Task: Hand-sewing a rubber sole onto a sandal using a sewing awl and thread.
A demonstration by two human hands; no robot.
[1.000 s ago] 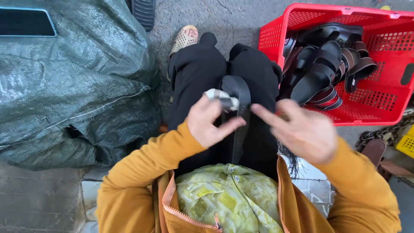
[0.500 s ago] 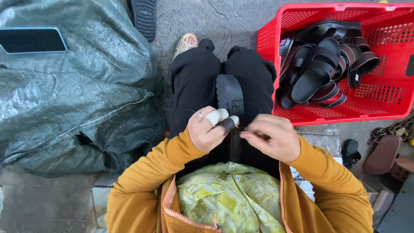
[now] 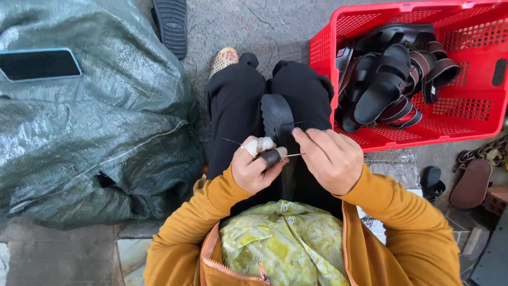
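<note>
The black sandal sole [image 3: 278,119] lies along the lap, between the knees. The left hand [image 3: 256,169], fingers taped, pinches a needle [image 3: 292,155]; the right hand [image 3: 330,159] closes on its thread [image 3: 296,124]. To stitch well, keep the thread taut and the needle square to the sole.

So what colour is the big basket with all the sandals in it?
The basket is bright red, holding dark brown and black sandals. The head view shows it best.
</note>
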